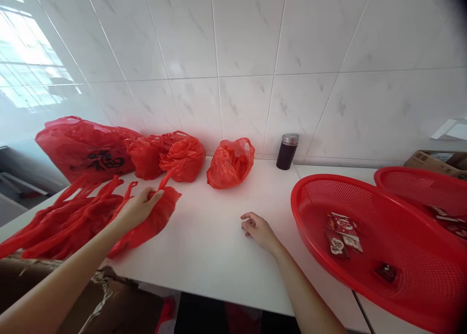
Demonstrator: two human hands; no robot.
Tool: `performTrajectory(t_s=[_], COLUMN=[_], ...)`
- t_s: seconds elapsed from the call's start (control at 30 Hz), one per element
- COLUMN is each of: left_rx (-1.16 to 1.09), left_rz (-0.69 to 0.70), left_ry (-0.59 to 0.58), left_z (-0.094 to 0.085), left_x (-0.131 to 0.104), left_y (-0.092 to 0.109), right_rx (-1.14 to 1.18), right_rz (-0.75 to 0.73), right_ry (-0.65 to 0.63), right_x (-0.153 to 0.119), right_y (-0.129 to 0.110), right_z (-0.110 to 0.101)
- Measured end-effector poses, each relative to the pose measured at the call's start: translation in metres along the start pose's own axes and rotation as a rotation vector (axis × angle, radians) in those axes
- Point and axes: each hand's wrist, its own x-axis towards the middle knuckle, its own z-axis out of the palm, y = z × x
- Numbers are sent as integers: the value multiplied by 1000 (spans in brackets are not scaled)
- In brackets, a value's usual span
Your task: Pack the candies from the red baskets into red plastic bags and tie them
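Observation:
My left hand (146, 205) is closed in a pinch on the top of a red plastic bag (155, 222), which hangs flat below the fingers at the left of the white table. Beside it lies a pile of flat red plastic bags (73, 222) with their handles spread out. Over the middle of the table is my right hand (257, 229), its fingers loosely curled and somewhat apart, with nothing in them. To its right stands a big red plastic basket (328, 271) with several small wrapped packets (343, 229) at the bottom.
Bunched red bags (184, 156) and a large red bag with black lettering (83, 149) line the tiled wall. Another crumpled red bag (229, 164) and a dark silver-topped flask (287, 151) stand further right. A second red basket (412, 178) and a cardboard box (423, 161) are at far right.

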Motion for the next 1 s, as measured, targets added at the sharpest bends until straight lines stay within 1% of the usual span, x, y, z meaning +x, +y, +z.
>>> performTrajectory(t_s=[0.07,0.1,0.17,0.2,0.23,0.27,0.3,0.33,0.37,0.4,0.43,0.47,0.5,0.53,0.57,0.6,0.67,0.7,0.73,0.77,0.83,0.9,0.93,1.0], left_rx=[140,249,500,616,687,697,651,554,498,466,421,327,297,284,278,278,283,279,268,248,182,86,27,-121], left_rz=[-55,-76,-46,11,99,206,312,422,495,555,621,645,658,655,633,590,472,411,357,311,244,206,194,182], left_ry=[18,24,76,112,137,144,137,93,53,18,-56,-179,-242,-278,-311,-335,-375,-390,-402,-410,-416,-408,-400,-371], left_z=[-15,-22,-31,-32,-29,-23,-14,0,18,38,62,87,112,137,161,183,217,228,236,240,238,227,219,201], left_x=[4,6,9,11,13,15,17,18,20,22,25,29,33,39,44,50,60,64,67,70,75,80,82,88], left_y=[-14,-18,-18,-13,-5,7,22,40,60,81,103,123,141,156,168,176,179,175,170,163,148,139,137,140], right_rx=[1,1,-4,-8,-14,-23,-33,-44,-56,-67,-77,-86,-93,-100,-105,-109,-117,-119,-121,-120,-118,-138,-165,-254], right_rz=[0,0,0,-1,-2,-4,-8,-12,-17,-22,-27,-33,-39,-45,-51,-55,-63,-67,-69,-68,-65,-89,-124,-243], right_ry=[11,17,29,38,48,62,77,91,105,116,124,130,135,139,143,148,156,159,159,155,147,179,221,331], right_x=[2,3,4,4,4,4,4,4,3,2,1,0,-1,-2,-2,-2,-2,-1,-1,-1,-1,-1,-2,0], right_y=[2,3,5,5,5,5,4,4,2,1,0,-2,-3,-4,-4,-4,-2,-1,0,1,0,-5,-10,-25], right_z=[0,0,1,2,3,4,6,7,8,8,9,9,9,9,9,9,8,8,8,8,8,9,10,12])
